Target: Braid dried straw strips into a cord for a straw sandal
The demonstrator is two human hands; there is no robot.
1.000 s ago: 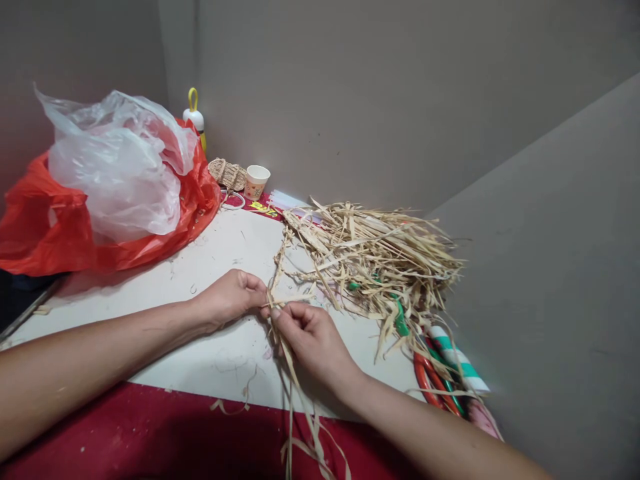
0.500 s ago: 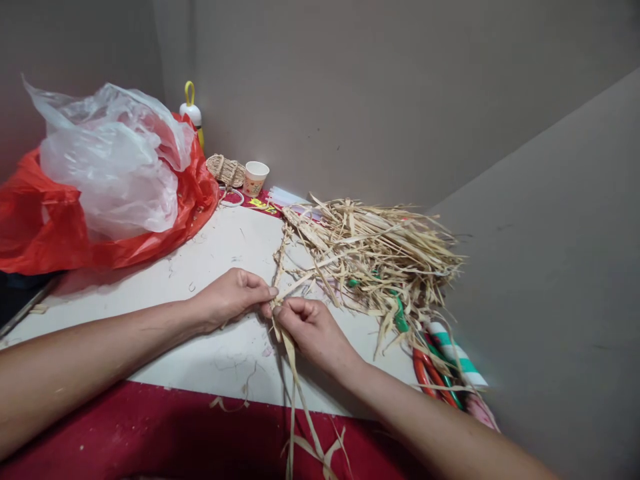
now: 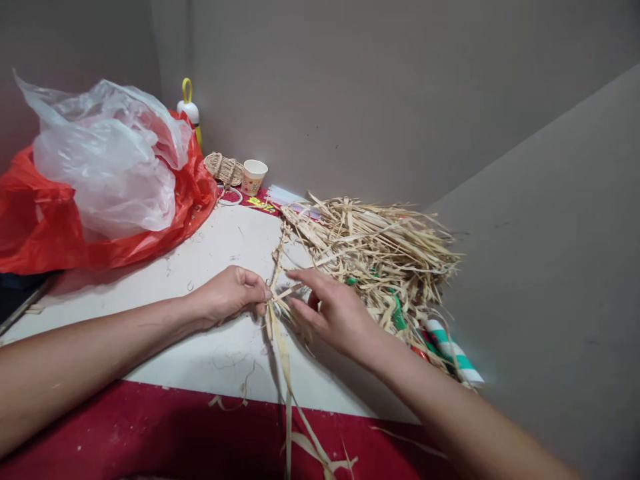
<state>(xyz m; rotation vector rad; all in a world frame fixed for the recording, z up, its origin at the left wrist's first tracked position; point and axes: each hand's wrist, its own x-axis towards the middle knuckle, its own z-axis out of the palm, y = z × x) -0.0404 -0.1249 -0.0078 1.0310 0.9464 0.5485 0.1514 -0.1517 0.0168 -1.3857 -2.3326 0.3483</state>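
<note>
A thin braid [image 3: 277,267] of pale dried plant strips runs from the pile down to my left hand [image 3: 233,295], whose thumb and fingers are closed in a pinch on it. Long loose strips [image 3: 283,357] hang from the pinched spot over the front edge of the white board. My right hand [image 3: 337,310] is just right of the braid, thumb and index finger spread apart. One short strip [image 3: 289,291] slants from the pinch toward the right fingertips, and I cannot tell whether they touch it.
A heap of dried strips [image 3: 385,240] covers the right back of the white board [image 3: 225,247]. Red and clear plastic bags [image 3: 110,180] stand at the left. Behind are a woven straw sole [image 3: 223,169], a paper cup [image 3: 255,177] and a yellow-handled bottle [image 3: 188,110]. A striped roll [image 3: 455,353] lies right.
My right hand has let go of the strips at the pinch, moved slightly right and up, and spread its fingers. My left hand keeps its pinch in nearly the same place.
</note>
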